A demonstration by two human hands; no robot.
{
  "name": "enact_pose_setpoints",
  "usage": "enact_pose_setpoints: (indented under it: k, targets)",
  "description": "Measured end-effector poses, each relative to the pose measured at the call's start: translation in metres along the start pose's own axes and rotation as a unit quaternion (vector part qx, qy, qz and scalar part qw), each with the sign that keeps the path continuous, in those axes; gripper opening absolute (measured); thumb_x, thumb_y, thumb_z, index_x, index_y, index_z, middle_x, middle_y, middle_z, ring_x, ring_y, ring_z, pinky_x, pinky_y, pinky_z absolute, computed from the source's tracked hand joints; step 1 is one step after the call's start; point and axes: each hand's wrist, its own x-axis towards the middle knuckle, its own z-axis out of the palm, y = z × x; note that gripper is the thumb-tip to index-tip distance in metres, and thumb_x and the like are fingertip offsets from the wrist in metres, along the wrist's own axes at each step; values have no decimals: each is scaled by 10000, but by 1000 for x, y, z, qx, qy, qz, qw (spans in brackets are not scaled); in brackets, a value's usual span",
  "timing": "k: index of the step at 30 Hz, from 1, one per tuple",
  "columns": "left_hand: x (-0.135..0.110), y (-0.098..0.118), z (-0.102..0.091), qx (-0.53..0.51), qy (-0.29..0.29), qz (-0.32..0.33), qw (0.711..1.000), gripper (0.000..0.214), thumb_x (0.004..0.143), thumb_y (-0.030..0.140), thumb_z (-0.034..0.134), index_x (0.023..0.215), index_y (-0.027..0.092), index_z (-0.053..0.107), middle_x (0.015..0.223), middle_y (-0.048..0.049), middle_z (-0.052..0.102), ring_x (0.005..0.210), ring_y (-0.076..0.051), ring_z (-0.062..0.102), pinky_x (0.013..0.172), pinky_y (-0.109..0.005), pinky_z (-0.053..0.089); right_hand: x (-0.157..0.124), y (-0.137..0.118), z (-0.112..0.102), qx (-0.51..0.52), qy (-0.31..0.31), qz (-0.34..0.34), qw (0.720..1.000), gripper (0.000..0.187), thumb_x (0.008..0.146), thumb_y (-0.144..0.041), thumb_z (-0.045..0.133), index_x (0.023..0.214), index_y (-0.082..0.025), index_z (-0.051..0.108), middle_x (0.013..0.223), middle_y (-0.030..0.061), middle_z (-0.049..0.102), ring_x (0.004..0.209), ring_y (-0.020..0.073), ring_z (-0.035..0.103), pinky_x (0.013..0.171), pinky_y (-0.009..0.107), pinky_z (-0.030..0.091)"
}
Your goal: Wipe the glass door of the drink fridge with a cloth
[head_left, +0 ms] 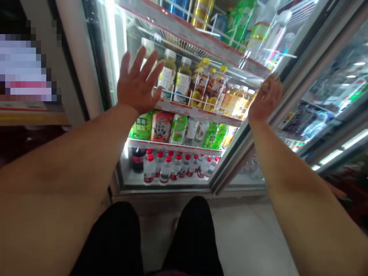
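My left hand [138, 84] is raised with its fingers spread and nothing in it. It is in front of a shelf with white-capped tea bottles [183, 78], hiding part of the leftmost ones. My right hand [266, 99] has its fingers curled round the edge of the glass fridge door [244, 149], which stands open to the right. Beside the tea are yellow-capped bottles with brown labels [211, 86], then pale orange drinks [237, 100].
Green and red drink bottles [162, 126] fill the shelf below. Several red-capped water bottles [166, 170] and a dark bottle [138, 159] stand at the bottom. Larger bottles [241, 21] are above. My knees [120, 230] are close to the fridge over a pale floor [247, 234].
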Motion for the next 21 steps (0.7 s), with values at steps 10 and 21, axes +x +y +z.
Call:
enact_pose_setpoints:
  k: [10, 21]
  targets:
    - [0, -1, 0, 19, -11, 1, 1000, 745, 990, 315, 530, 1618, 159, 160, 1700, -7, 12, 1553, -275, -80, 1239, -573, -72, -46, 1, -8, 31, 4, 39, 999, 456, 1051, -396, 313, 1360, -168, 558, 1382, 132, 575, 1388, 261, 457, 1167, 571, 364]
    - [3, -5, 4, -37, -33, -32, 998, 819, 917, 409, 526, 1628, 222, 164, 1677, 98, -54, 1552, -225, -127, 1236, -452, -217, -61, -25, -17, 41, -15, 124, 991, 555, 1060, -436, 254, 1367, -75, 542, 1459, 179, 523, 1428, 237, 401, 1223, 485, 301]
